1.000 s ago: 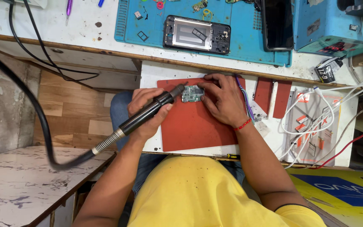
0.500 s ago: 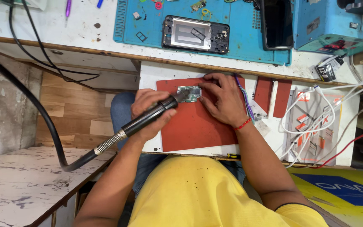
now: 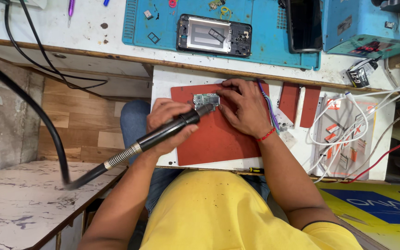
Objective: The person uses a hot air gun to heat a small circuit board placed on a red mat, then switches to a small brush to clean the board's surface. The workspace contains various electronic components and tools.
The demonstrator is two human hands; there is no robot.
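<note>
L hand (image 3: 165,121) grip shut on hot-air wand (image 3: 172,128); circuit board (image 3: 206,100) at its tip, under R hand (image 3: 244,109) fingers.

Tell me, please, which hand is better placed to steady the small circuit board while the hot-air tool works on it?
The right hand. Its fingers already rest on the circuit board on the red mat. The left hand is full: its grip is around the black hot-air handpiece, nozzle at the board.

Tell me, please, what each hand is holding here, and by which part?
The left hand grips the black hot-air wand around its handle. The right hand pins the small circuit board at its right edge.
</note>
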